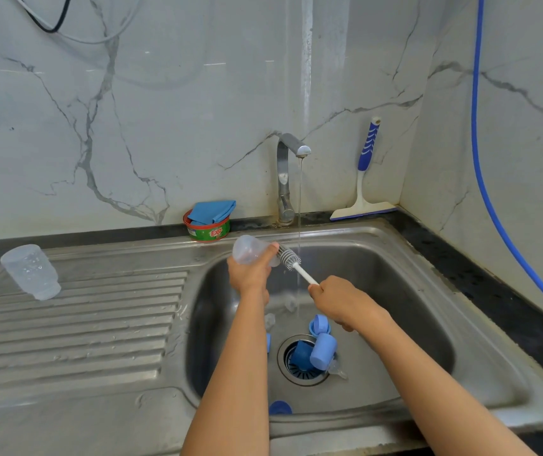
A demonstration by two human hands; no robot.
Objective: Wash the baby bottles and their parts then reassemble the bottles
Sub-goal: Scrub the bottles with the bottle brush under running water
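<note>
Green tub (210, 230) reading "EXO", blue cloth (211, 212)

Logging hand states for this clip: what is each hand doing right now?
Left hand: closed around the clear bottle, held over the sink.
Right hand: closed around the bottle brush handle, bristles at the bottle mouth.

Legible only: "Exo" in red-and-white lettering on the side of the round green tub (210, 232), at the back edge of the sink (355, 230).
</note>
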